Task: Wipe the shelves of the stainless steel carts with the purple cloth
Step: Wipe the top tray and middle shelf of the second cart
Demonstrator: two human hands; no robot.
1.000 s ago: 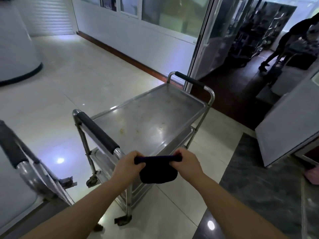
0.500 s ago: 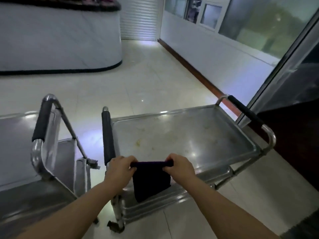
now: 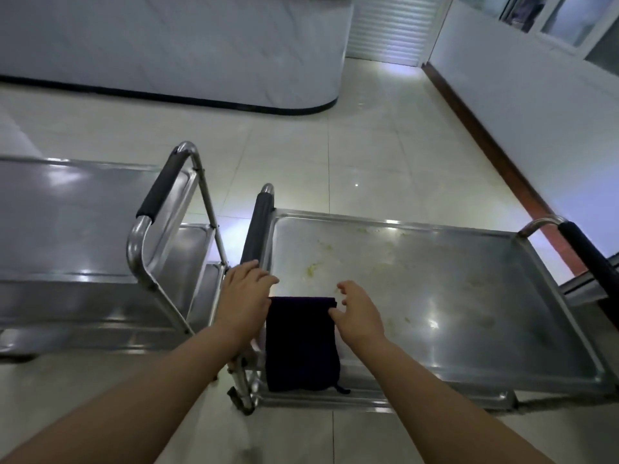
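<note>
Two carts stand before you in the head view, and the one that matters now is the right-hand stainless steel cart, whose top shelf carries yellowish smears just beyond your hands and more faint marks toward its far end. The purple cloth lies folded at the near left corner of that shelf, its lower part draped over the front rim, between your two hands. Your left hand hovers with fingers spread beside the cloth's left edge, just by the black foam handle; whether it touches the cloth you cannot tell from here. Your right hand is also spread and loose, its thumb at the cloth's top right corner, gripping nothing. To do this step well, lay one palm flat on the cloth and press evenly so the whole fold meets the steel, then sweep in long overlapping strokes away from you, starting over the nearest smears. Steady the cart by the handle with your free hand, since it probably rolls on casters. Work along the raised rim, where residue likely collects. The second cart at your left waits with its shelves, untouched as far as this view shows.
</note>
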